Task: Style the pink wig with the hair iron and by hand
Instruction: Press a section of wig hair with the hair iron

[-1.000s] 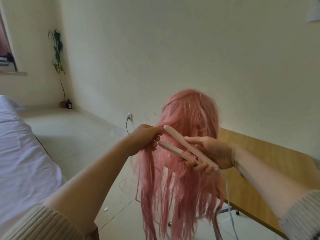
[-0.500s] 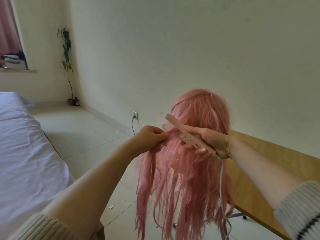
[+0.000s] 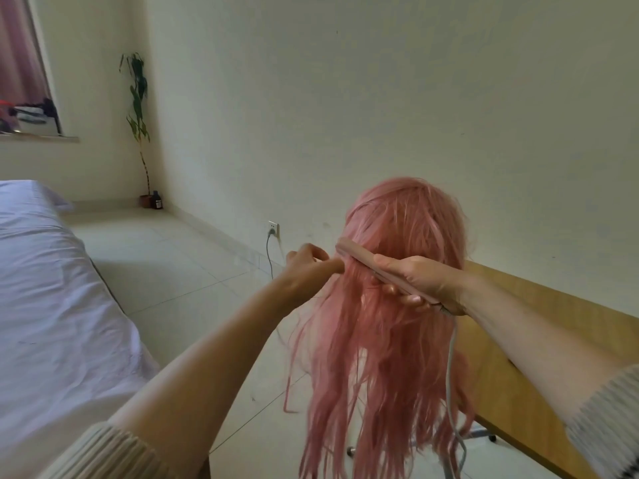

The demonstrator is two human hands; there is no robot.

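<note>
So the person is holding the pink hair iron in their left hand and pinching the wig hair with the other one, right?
Not quite. The head view shows the hair iron in the right hand; the left hand pinches the pink wig hair.

Premises: a room in a home, used as a bedroom. Evidence follows. A bed [image 3: 52, 305] with a pale lilac sheet occupies the left side. The floor [image 3: 166, 257] is laid with light tiles; the walls [image 3: 345, 115] are plain cream plaster. A tall, thin potted plant [image 3: 138, 108] stands in the far corner, with a small dark bottle [image 3: 157, 201] just beside its pot. A window sill [image 3: 38, 137] at far left carries assorted belongings under a pink curtain [image 3: 17, 46]. A wall socket [image 3: 273, 229] near the skirting has a cable plugged in. A wooden table [image 3: 539, 340] stands against the right-hand wall.
</note>
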